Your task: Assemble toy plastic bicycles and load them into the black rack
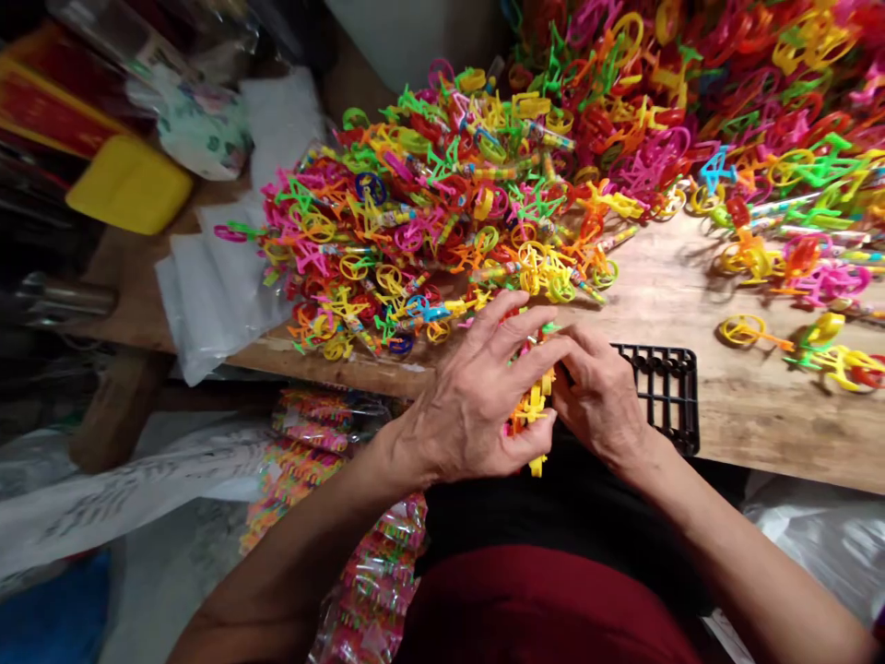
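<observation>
Near the table's front edge, my left hand curls around a bunch of small colourful plastic toys, with yellow, orange and red pieces showing below the fingers. My right hand meets it from the right, fingers bent together at the upper side of the bunch; what its fingertips pinch is hidden. A black plastic grid tray lies partly behind my right hand. Just beyond my hands rises a large heap of bright toys in pink, green, yellow, orange and blue.
More toys spread over the wooden table at the right. Clear plastic bags lie on the left, near a yellow object. Packed strips of toys hang below the front edge.
</observation>
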The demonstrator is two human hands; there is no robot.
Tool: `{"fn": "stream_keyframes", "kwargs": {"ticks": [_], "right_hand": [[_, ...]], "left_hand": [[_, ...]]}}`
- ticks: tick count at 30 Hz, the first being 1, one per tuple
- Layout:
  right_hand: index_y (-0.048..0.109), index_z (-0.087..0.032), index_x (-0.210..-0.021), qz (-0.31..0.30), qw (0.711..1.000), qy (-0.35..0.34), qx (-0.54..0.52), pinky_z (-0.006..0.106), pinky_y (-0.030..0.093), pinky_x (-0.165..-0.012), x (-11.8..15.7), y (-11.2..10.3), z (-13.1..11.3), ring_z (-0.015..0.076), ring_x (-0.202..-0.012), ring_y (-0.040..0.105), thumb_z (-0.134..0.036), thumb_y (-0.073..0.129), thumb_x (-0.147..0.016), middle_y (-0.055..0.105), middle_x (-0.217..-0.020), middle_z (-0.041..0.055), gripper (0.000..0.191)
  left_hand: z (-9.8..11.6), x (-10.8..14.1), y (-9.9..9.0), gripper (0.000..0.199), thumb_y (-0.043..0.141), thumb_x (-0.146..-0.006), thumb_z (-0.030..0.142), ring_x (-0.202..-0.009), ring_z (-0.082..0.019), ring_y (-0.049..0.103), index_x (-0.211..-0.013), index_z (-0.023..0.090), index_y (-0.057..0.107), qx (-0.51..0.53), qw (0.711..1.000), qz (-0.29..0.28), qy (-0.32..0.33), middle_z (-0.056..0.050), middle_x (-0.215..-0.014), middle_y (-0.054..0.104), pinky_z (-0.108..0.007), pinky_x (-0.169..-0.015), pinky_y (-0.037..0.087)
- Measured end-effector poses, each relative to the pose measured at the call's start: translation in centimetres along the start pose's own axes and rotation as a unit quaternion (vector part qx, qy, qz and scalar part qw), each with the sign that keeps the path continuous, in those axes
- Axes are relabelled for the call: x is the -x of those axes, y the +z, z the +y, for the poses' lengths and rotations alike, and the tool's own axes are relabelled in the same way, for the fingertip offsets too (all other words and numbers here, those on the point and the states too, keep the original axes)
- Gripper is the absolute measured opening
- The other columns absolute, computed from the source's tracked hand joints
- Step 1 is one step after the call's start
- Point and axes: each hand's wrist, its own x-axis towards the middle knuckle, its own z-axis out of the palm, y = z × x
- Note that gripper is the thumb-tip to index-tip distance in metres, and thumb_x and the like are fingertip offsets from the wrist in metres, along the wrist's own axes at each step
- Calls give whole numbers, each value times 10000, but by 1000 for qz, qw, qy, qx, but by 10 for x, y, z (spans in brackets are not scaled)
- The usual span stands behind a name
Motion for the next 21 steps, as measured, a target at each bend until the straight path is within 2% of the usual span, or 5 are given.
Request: {"fn": "stream_keyframes", "kwargs": {"ticks": [7,11,13,16,21], "right_hand": [[597,-194,-977,-39,999,-13,-12,292,506,-724,-4,-17,1,189,-791,619,-81,482,-924,660,-868,59,169],[636,-192,-1058,4,999,11,39,285,484,-694,-25,-36,23,178,-781,626,-183,543,-963,681,-917,65,133],[658,-189,-1020,6,995,40,94,312,459,-666,-38,-35,37,199,-777,606,-235,533,-962,673,-946,90,145],[674,-176,-942,-39,989,56,130,333,435,-654,-53,-27,53,224,-786,592,-261,510,-952,660,-923,110,185],[654,-191,-885,2,992,84,99,321,397,-603,-39,-40,55,169,-623,532,-243,550,-911,653,-853,72,119]], "left_hand": [[4,1,-1,446,632,-822,257,-1348,-372,520,-1205,30,659,-14,999,-6,-47,-203,-1328,618,-543,-1227,411],[5,-1,-2,449,630,-834,262,-1361,-371,508,-1207,14,650,-5,999,-9,-48,-214,-1330,608,-538,-1235,405],[4,-2,-2,442,632,-831,258,-1369,-372,498,-1201,18,647,-5,999,-7,-48,-215,-1322,607,-549,-1230,410],[4,-2,-2,418,637,-818,253,-1371,-375,490,-1174,33,652,-14,999,-9,-47,-217,-1318,602,-565,-1219,414],[3,-3,1,403,624,-824,252,-1359,-356,510,-1188,79,627,-24,999,2,-37,-209,-1341,589,-575,-1196,425]]}}
